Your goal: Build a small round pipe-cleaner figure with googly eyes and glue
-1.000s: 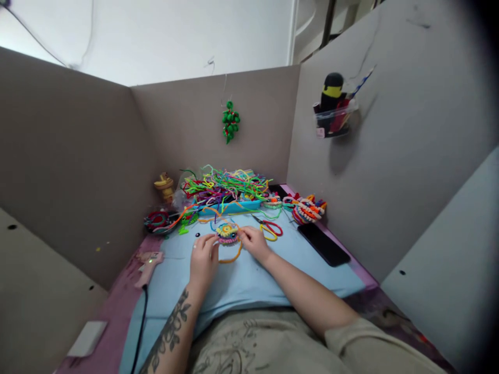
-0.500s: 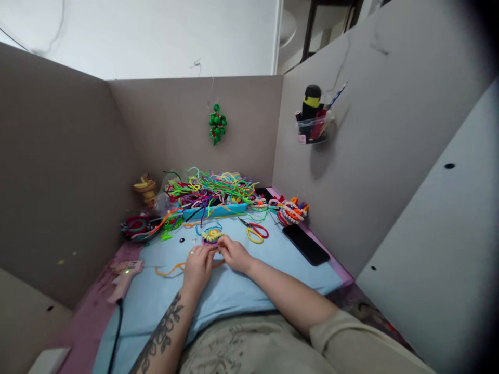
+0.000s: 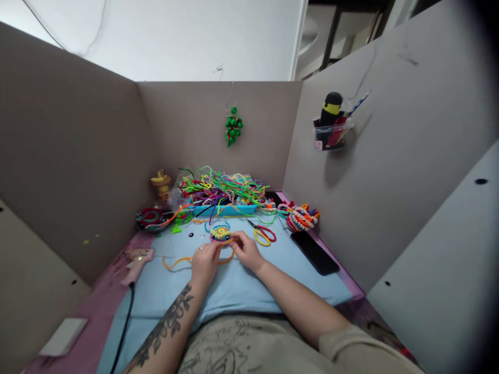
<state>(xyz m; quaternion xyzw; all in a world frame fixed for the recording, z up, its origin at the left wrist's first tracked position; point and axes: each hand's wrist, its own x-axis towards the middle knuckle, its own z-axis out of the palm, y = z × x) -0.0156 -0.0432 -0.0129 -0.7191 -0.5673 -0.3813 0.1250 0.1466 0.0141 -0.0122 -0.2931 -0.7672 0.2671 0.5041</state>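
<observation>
At the middle of the cloth lies a small round yarn piece in yellow, blue and pink coils. Just at its near edge, my left hand and my right hand come close together, fingertips pinched on an orange yarn strand. A short orange stretch spans between the fingertips. The rest of the strand loops below the hands and trails out to the left. Whether the fingers also touch the round piece is hard to see.
Scissors and a black phone lie to the right. Behind stands a blue tray heaped with coloured strands. A pink glue gun with a lit green light rests at left, its cable running forward. Grey panels enclose the table.
The view has swung left, so everything sits further right in the picture. Between my hands, a short orange stretch of the strand now shows more plainly.
</observation>
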